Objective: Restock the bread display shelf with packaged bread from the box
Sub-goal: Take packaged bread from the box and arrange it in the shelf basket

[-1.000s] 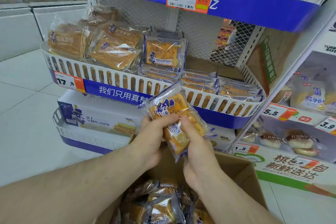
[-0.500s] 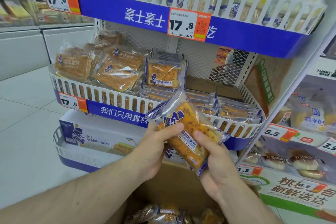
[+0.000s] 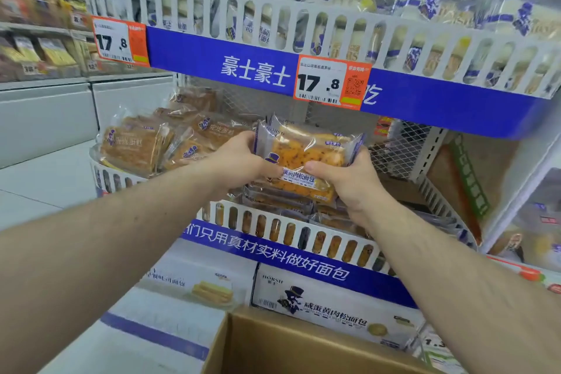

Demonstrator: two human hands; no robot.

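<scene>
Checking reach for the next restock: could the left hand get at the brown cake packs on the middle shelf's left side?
Probably yes: the brown cake packs lie exposed just beside the left hand, but it shares the bread pack with the right hand.

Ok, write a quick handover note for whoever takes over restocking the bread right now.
Left hand: grips the left end of a packaged pork floss bread.
Right hand: grips its right end.
The packet is held upright above the flat-stacked packets in the middle shelf basket, not yet released.
Cardboard box sits open below; its contents are out of view.
Done: one packet brought up to the shelf.
Left: set it in, probably standing at the back of the stack, then fetch more from the box.
</scene>
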